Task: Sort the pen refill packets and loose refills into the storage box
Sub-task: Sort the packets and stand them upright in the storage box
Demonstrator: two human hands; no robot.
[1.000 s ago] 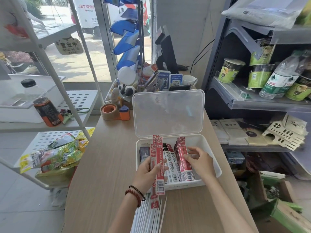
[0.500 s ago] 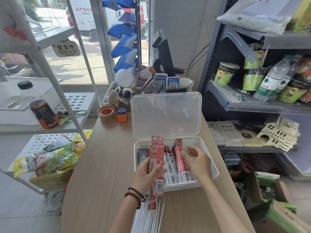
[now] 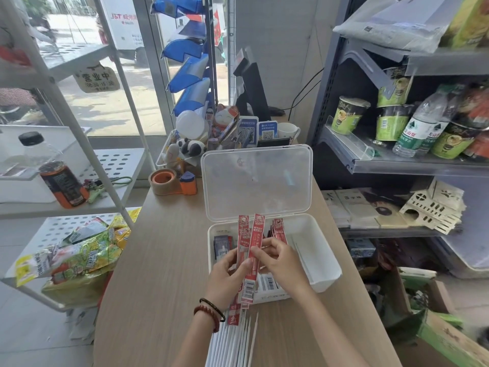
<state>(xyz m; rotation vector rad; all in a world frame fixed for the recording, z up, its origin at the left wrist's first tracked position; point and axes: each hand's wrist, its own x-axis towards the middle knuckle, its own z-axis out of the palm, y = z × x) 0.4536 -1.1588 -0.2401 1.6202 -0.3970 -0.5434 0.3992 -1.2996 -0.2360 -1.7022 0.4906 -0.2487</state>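
Nearest, we record white loose refills [image 3: 232,340] lying on the worktop [image 3: 158,260]. Above them the left hand [image 3: 227,276] grips upright red refill packets [image 3: 250,260], fingers curled round them. The right hand [image 3: 284,263] pinches the front packet. Behind stands the storage box [image 3: 320,266], lid [image 3: 256,181] raised, further packets inside.

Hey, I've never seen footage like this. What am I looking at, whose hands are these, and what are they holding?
No machine here: a person wears a camera on the head, looking down at their own hands. The left hand and right hand both pinch long red packets above a white box whose clear lid stands open. More sit inside. Thin white refills lie on the wooden table near the person, with a tape roll farther back.
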